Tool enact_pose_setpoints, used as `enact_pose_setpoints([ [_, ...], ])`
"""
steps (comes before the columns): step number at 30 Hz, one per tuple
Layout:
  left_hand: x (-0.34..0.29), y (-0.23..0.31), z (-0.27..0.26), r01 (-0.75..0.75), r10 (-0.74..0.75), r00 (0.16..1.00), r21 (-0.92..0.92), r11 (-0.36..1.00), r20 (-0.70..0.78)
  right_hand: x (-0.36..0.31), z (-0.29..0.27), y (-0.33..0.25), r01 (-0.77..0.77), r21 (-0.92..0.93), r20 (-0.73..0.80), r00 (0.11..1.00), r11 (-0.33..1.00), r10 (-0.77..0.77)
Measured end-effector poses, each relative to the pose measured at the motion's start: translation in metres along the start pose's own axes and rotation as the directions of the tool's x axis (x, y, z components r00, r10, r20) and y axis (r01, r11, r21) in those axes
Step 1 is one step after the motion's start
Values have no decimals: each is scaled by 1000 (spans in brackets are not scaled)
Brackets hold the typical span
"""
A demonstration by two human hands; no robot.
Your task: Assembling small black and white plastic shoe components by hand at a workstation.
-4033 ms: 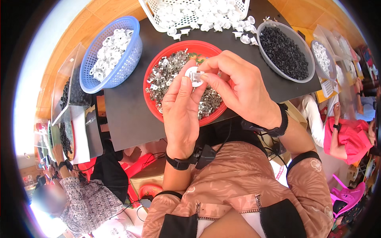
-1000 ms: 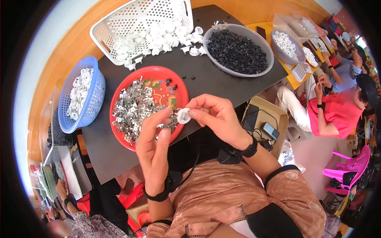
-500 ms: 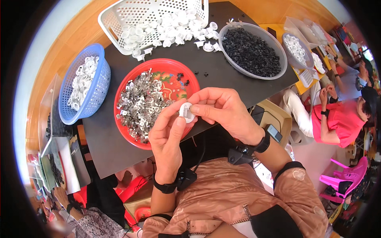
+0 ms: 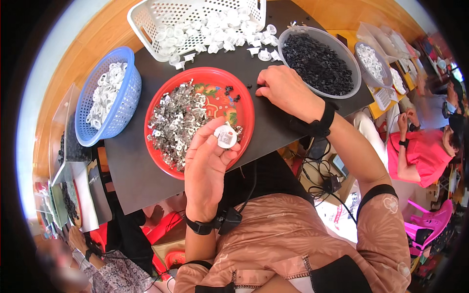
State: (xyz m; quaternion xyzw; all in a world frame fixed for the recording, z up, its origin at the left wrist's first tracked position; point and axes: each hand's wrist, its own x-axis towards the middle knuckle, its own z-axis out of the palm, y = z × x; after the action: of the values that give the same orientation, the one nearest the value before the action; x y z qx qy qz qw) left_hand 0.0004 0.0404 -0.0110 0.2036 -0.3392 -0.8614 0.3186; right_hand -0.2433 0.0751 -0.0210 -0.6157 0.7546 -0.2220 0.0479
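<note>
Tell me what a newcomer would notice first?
Probably the round red plastic tray heaped with small shiny metal pieces, left of centre. Above its near right side, the left hand holds a round white plastic part; the right hand is over the dark tabletop, beside a grey tub of small black pieces.

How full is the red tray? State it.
The red tray is partly full: metal pieces heap its left side; patterned bottom shows at upper right.

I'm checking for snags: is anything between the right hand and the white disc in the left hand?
Nothing visible blocks the way between the right hand and the white disc in the left hand. The red tray has its rim between them in the picture, apparently below the disc.
</note>
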Motion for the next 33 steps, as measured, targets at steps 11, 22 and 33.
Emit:
enact_pose_setpoints([
  [11, 7, 20, 0, 2, 0, 998, -28, 1000, 70, 3, 4, 1, 44, 62, -16, 999, 997, -43],
  [22, 49, 53, 19, 88, -84, 986, -22, 996, 145, 6, 1, -3, 18, 174, 8, 1000, 985, -19],
  [33, 100, 72, 19, -110, 60, 973, 216, 970, 223, 35, -57, -62, 258, 498, -285, 950, 828, -125],
])
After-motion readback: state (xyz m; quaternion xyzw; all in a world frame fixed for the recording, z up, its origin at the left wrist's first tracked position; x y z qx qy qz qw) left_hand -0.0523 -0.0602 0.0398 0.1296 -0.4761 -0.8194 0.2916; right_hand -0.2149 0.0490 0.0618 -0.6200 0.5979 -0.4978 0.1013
